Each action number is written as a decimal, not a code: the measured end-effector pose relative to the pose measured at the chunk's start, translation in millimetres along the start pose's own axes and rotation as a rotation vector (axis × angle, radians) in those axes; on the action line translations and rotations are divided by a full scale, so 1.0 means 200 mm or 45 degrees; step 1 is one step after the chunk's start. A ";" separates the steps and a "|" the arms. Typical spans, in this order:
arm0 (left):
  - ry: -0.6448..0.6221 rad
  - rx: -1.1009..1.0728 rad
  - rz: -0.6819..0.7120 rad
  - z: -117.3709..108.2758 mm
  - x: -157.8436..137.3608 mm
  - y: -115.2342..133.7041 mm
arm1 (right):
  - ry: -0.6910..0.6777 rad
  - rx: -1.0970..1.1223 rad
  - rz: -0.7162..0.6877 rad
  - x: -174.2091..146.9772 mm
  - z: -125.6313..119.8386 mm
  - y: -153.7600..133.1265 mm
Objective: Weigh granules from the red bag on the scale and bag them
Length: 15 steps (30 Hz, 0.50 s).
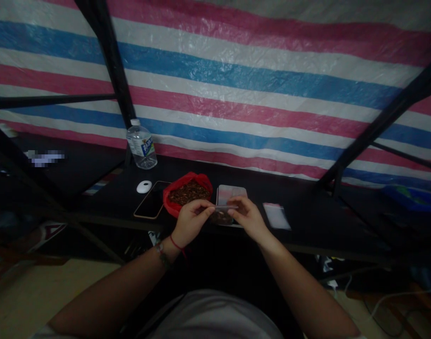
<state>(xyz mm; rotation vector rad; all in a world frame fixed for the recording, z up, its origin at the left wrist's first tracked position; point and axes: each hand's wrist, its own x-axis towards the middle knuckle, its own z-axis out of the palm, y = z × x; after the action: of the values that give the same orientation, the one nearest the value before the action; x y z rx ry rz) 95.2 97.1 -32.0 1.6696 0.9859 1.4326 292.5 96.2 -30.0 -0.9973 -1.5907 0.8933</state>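
Between both hands hangs a small clear plastic bag [221,217] with brown bits in its lower part. My left hand [193,219] pinches its top edge at the left corner, thumb against fingers. At the right end of the same edge, my right hand [249,217] is closed in a pinch. Just left of the bag sits a red plastic bag [169,206], open at the top and filled with brown, grain-like pieces [189,192]. Behind the hands lies a pale, flat rectangular item [231,190], partly covered by my right fingers.
A stack of clear little bags [276,216] lies to the right. On the left are a phone [149,201], a white rounded object [144,187] and a clear bottle [142,146]. Black frame posts [113,61] stand before a striped sheet [236,94].
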 end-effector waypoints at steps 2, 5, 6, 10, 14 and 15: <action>0.003 -0.016 -0.002 0.01 -0.01 0.00 | -0.147 0.021 0.063 0.00 0.01 0.01; -0.075 -0.027 -0.005 0.01 -0.01 0.00 | -0.178 0.022 0.137 0.02 -0.04 0.02; -0.122 -0.031 -0.008 0.00 0.00 -0.01 | -0.099 0.041 0.144 0.04 -0.07 0.03; -0.255 0.162 0.044 -0.09 0.08 -0.05 | 0.390 0.170 0.146 0.13 -0.31 0.11; -0.164 0.578 0.073 -0.21 0.17 -0.12 | 0.714 0.231 0.210 0.25 -0.58 0.25; -0.144 0.652 0.055 -0.23 0.19 -0.14 | 0.745 0.222 0.223 0.28 -0.64 0.30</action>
<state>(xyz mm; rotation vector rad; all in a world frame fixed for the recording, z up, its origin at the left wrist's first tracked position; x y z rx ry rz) 49.9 145.7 -34.6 2.1190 1.3355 1.1537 418.4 180.1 -36.6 -1.1538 -0.9302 0.7491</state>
